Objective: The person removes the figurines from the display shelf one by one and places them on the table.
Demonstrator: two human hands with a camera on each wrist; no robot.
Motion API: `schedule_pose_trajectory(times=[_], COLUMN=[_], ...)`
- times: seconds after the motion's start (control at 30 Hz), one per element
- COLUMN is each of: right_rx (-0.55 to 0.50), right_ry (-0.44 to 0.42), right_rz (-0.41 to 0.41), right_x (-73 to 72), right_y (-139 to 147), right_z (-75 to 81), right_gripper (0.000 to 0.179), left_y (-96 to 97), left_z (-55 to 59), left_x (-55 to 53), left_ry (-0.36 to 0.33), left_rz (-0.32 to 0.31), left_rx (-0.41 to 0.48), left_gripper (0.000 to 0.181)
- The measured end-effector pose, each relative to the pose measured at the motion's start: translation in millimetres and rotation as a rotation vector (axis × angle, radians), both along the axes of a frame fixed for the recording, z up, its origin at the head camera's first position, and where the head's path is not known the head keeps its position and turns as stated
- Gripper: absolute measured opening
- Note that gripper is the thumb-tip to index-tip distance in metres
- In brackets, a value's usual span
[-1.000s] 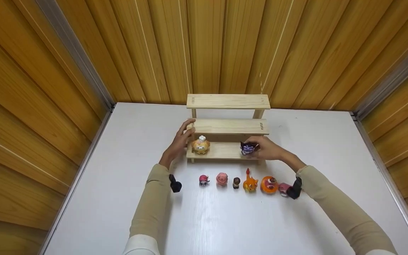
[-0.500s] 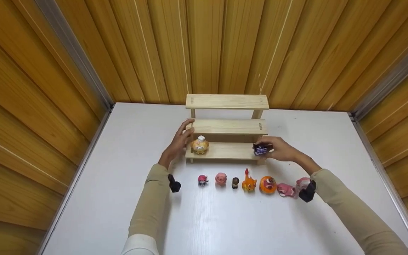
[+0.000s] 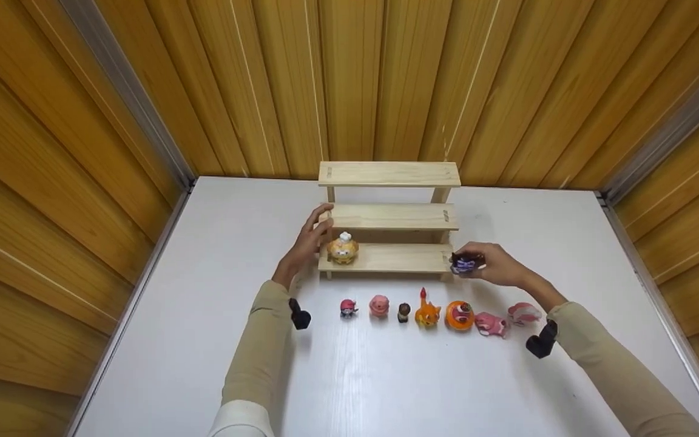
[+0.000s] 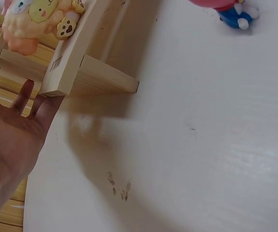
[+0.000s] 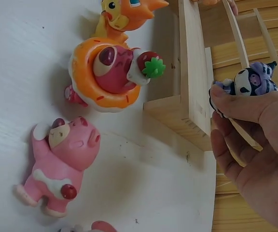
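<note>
A three-tier wooden display shelf [image 3: 391, 217] stands near the back of the white table. My left hand [image 3: 307, 246] holds its left end, fingers at the middle and lowest boards. My right hand [image 3: 495, 264] pinches a small purple-and-black figurine [image 3: 464, 263] just off the right end of the lowest board. In the right wrist view this figurine [image 5: 250, 81] has a white face, with thumb and fingers on its lower part. A round cream-and-orange figurine with a white top [image 3: 343, 249] sits at the left of the lowest board, close beside my left hand.
A row of figurines lines the table before the shelf: a red-capped one [image 3: 348, 308], a pink one [image 3: 379, 306], a small brown-haired one [image 3: 404, 312], an orange one with a red-tipped tail [image 3: 427, 314], an orange-ringed one [image 3: 460, 316] and two pinkish ones [image 3: 492, 325] at right.
My right hand has moved right with the purple-and-black figurine, from over the lowest board to past its right end. More pinkish figurines show beside the right wrist. The left hand has stayed put.
</note>
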State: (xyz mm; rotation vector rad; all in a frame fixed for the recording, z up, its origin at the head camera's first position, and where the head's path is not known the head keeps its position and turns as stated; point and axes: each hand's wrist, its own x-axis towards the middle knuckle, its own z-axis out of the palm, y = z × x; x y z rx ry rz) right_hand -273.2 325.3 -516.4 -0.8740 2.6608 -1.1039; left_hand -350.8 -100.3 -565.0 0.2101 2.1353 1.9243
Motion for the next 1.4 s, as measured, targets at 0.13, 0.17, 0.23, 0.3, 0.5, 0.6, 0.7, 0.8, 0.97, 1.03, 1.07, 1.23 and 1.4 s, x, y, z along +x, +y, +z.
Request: schedule_pose_trajectory(times=[0.13, 0.17, 0.23, 0.3, 0.5, 0.6, 0.7, 0.8, 0.97, 1.03, 1.07, 1.23, 1.4], right_rx=[-0.021, -0.021, -0.013, 0.008, 0.038, 0.023, 0.006, 0.001, 0.004, -0.003, -0.005, -0.017, 0.008], right_ry=[0.005, 0.003, -0.005, -0.031, -0.067, -0.047, -0.035, -0.024, -0.04, -0.038, -0.029, 0.005, 0.018], right_rz=[-0.008, -0.012, -0.021, -0.038, -0.072, -0.073, -0.083, -0.088, -0.096, -0.106, -0.112, -0.148, -0.17], right_x=[5.2, 6.1, 7.5, 8.6, 14.0, 18.8, 23.9, 27.7, 32.6, 34.3, 34.9, 39.3, 45.2], right_y=[9.8, 12.2, 16.8, 21.5, 36.7, 44.6, 52.8, 60.3, 74.1, 80.5, 84.1, 100.8, 114.4], right_z=[-2.9, -3.1, -3.3, -2.7, -2.7, -3.9, -4.8, -6.5, -11.4, -13.3, -14.5, -21.0, -29.7], right_gripper=[0.035, 0.035, 0.035, 0.035, 0.037, 0.037, 0.037, 0.037, 0.038, 0.038, 0.037, 0.037, 0.039], left_y=[-0.5, -0.9, -1.7, -2.5, -2.3, -0.6, 1.0, 0.7, -1.9, -2.1, -2.0, -0.4, -0.9], left_z=[-0.4, -0.5, -0.4, -0.5, -1.0, -0.7, -0.1, 0.6, 0.8, 0.6, 0.5, 1.9, 1.4], left_x=[-1.2, -1.6, -2.0, -2.1, -1.0, -0.8, -1.1, -0.4, 0.9, 0.4, 0.1, -0.4, -0.7], left_ry=[-0.001, 0.001, -0.003, -0.007, -0.015, -0.017, -0.016, -0.02, -0.028, -0.021, -0.016, -0.008, -0.021], left_rz=[-0.006, -0.008, -0.001, 0.003, -0.011, -0.011, -0.008, -0.002, 0.006, 0.003, 0.0, -0.021, -0.006], left_rx=[-0.012, -0.012, -0.015, -0.012, -0.005, 0.003, 0.006, 0.002, 0.008, 0.012, 0.013, 0.004, 0.003], left_gripper=[0.048, 0.048, 0.048, 0.048, 0.05, 0.049, 0.048, 0.049, 0.048, 0.048, 0.049, 0.05, 0.049])
